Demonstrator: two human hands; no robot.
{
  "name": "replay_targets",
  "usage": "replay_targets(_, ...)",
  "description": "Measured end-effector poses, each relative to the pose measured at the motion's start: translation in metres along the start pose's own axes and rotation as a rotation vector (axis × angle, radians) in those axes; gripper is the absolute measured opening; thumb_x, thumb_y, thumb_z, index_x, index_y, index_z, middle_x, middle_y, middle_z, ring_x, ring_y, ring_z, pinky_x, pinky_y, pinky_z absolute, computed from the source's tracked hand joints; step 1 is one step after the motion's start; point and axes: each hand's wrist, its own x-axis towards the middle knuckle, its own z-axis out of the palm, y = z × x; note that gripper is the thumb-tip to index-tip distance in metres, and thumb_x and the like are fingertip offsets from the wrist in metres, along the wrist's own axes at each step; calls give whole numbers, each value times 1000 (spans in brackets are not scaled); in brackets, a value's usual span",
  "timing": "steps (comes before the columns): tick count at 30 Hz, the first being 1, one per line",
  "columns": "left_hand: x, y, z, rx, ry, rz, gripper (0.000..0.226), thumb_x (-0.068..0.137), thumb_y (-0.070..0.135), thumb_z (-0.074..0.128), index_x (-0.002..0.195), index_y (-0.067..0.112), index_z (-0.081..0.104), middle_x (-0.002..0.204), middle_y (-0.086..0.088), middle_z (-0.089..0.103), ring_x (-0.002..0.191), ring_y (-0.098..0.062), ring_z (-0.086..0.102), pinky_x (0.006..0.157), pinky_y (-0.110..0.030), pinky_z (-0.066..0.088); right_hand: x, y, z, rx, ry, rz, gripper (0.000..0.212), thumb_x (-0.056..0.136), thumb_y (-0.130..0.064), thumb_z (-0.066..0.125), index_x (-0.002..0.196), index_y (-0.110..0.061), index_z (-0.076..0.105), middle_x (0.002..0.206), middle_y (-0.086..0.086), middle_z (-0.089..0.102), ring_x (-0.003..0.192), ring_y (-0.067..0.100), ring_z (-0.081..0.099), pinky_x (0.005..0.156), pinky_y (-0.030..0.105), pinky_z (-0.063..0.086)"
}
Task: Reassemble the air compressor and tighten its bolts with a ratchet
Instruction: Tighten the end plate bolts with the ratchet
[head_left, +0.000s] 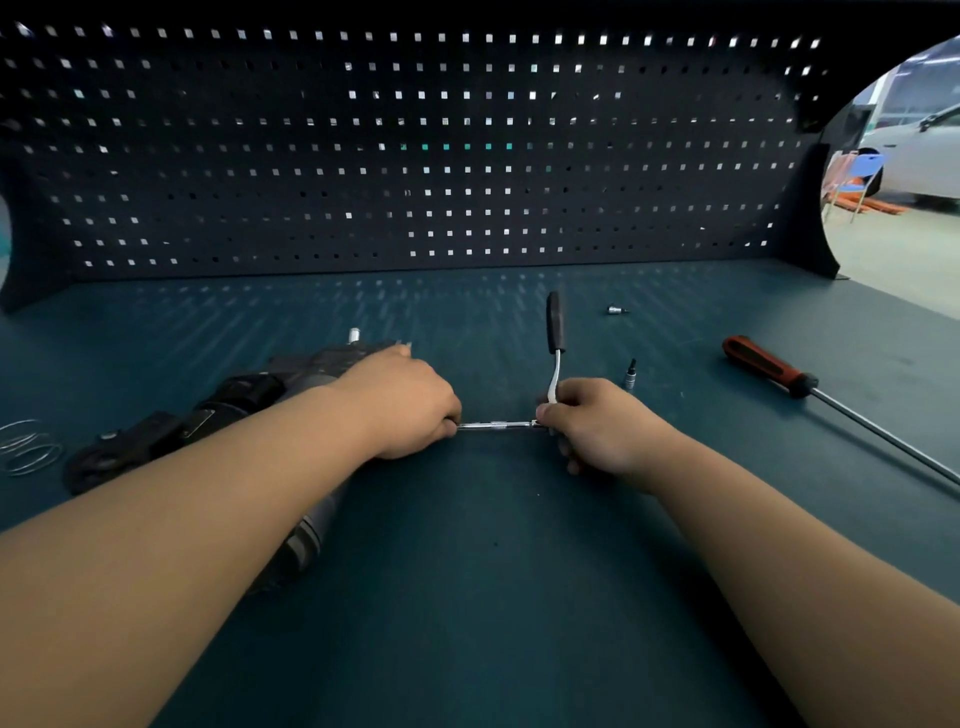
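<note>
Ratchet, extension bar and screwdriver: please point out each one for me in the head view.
ratchet (555, 322): head view, on its black grip.
extension bar (498, 425): head view, on the collar at its middle.
screwdriver (763, 364): head view, on its red and black grip.

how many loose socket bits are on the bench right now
2. The far bit lies toward the pegboard, right of the ratchet handle. The near bit stands just beyond the right hand. Others may be hidden from view.
</note>
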Motion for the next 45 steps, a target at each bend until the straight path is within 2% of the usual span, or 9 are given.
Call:
replay_targets(4,3,-1,1,-9,-16,-15,33,100,43,34,116,34,61,114,11,66,107,-17,57,102,-36,28,-2,3,-8,144,-45,-117,5,91,-9,64,95,-12,65,77,6,63,61,17,63,69,34,58)
replay_targets(8,4,-2,2,-22,-18,-22,33,100,44,34,115,34,61,114,13,66,106,-16,58,103,-36,27,-2,7,-16,200,-120,-190,27,83,2,70,85,-25,72,80,-4,67,69,3,65,68,13,52)
replay_targets(13,3,-2,1,-38,-24,-27,31,99,45,35,114,34,61,112,12,67,105,-16,58,104,-36,27,-2,6,-20,68,-127,-200,25,80,-5,74,83,-30,72,86,-12,74,74,4,67,69,15,52)
replay_targets(17,-1,-1,0,-85,-6,-37,30,98,44,36,111,33,62,107,10,68,103,-16,58,104,-35,26,-2,3,-17,91,-94,-182,3,88,-16,68,87,-15,66,75,-4,73,59,15,68,48,23,49)
replay_targets(19,-3,-3,-4,-134,-36,-29,29,96,46,42,113,36,63,109,14,67,104,-14,58,104,-34,27,-2,2,-13,50,-86,-131,25,95,-28,59,79,-8,60,65,2,71,48,17,62,46,23,47)
replay_targets(23,5,-9,-20,-305,-189,-61,31,82,53,62,109,38,68,102,16,68,88,-10,54,91,-30,45,-5,-3,-8,-41,-65,-25,41,99,-39,46,75,-7,59,61,2,69,39,13,51,41,16,40)
replay_targets(27,9,0,-11,-207,-103,-66,25,86,52,57,100,35,69,88,13,64,77,-12,50,69,-29,47,-4,-2,-7,10,-77,-24,38,99,-33,48,78,-4,59,63,2,69,40,12,53,42,15,40)
replay_targets(38,17,2,-10,-252,-153,-127,22,89,47,56,98,33,70,72,13,53,82,-16,55,73,-32,50,1,5,-7,181,-54,-37,18,95,-20,59,83,-6,60,68,5,64,58,22,65,56,29,53)
replay_targets(45,17,0,-11,-294,-137,-156,21,89,47,57,96,34,70,66,16,48,78,-15,50,90,-38,49,-3,4,-14,-77,11,-307,12,82,-10,73,88,-19,67,73,-15,63,65,0,57,62,8,43)
